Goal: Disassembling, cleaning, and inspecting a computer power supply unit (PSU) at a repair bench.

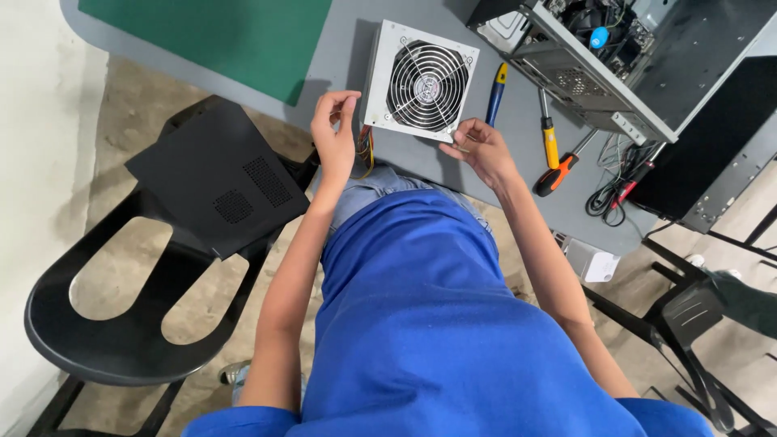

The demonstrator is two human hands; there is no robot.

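Silver metal box-shaped power supply with round wire fan grille (421, 81) set at near edge of grey table (344, 57). Left hand (334, 133) half-curled, fingertips pinched, beside left corner. Right hand (479, 148) loosely curled, touching right corner. Free tabletop left, by green mat (218, 36). Open grey computer case (639, 57) crowded right, screwdrivers between. Black chair (121, 324) beside.

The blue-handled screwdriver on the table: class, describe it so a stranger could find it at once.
Start at the grey table and find the silver power supply with its round fan grille. Just right of that box lies the blue-handled screwdriver, pointing away from the person. Its neighbours further right have yellow and orange-black handles; only this one is blue with a yellow cap.
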